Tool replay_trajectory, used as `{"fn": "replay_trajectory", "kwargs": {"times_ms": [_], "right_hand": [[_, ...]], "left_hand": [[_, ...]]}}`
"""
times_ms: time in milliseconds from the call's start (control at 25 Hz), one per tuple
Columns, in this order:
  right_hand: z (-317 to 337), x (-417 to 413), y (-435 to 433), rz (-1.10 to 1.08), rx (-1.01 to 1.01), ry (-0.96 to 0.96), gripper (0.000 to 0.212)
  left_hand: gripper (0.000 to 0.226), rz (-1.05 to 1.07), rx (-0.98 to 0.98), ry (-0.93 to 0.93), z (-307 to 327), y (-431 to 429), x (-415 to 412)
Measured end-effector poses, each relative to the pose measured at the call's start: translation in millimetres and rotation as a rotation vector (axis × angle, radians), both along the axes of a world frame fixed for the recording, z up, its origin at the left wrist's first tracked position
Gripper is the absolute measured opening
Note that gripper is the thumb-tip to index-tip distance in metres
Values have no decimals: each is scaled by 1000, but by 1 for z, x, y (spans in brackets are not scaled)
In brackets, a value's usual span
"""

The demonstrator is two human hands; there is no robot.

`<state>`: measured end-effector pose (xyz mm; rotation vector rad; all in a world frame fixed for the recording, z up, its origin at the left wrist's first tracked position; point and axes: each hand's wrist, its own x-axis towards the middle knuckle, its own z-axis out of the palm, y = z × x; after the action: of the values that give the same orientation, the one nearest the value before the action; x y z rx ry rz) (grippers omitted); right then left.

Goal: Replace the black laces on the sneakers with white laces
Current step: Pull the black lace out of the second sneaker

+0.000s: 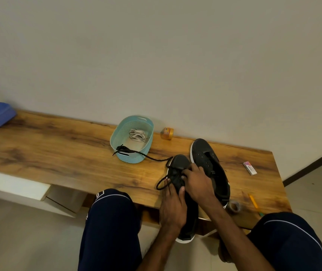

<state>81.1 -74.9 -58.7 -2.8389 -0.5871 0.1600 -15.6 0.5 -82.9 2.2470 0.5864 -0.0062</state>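
Black sneaker point(190, 212) overhangs the near edge of the table point(58, 149), lower centre; left hand point(172, 207) grips its side, right hand point(197, 182) pinches its black lace point(160, 181). White laces point(136, 134) lie in the basket point(115, 133) mid-frame, open wood stretching left.

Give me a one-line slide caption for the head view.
Left hand steadies a sneaker while right hand pinches its black lace; white laces wait in the basket.

So the left hand point(172, 206) grips the near sneaker point(179, 163), heel hanging off the table point(58, 153) edge, while the right hand point(197, 182) pinches its black lace point(161, 182) up by the toe eyelets. The other sneaker point(205, 151) sits just beside it. White laces point(136, 133) are in the blue basket point(115, 136), with a loose black lace point(152, 157) draped over its rim.
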Motion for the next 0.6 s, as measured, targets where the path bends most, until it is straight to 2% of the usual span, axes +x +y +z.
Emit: {"fn": "replay_trajectory", "kwargs": {"times_ms": [80,160,280,360,520,600], "right_hand": [[-7,2,1,-28,-23,40,29],[-10,3,0,-69,74,69,25],[-5,-2,3,-193,405,71,11],[6,-7,5,-236,645,35,15],[65,3,2,-176,1014,-244,10],[94,10,-4,-167,1247,-311,8]], "left_hand": [[63,18,-6,-3,-1,0,0],[63,11,26,4,-1,-3,1],[68,-17,144,49,-1,-3,3],[73,-43,208,86,0,-3,2],[74,-75,313,176,0,-3,5],[79,-76,302,197,2,-4,5]]}}
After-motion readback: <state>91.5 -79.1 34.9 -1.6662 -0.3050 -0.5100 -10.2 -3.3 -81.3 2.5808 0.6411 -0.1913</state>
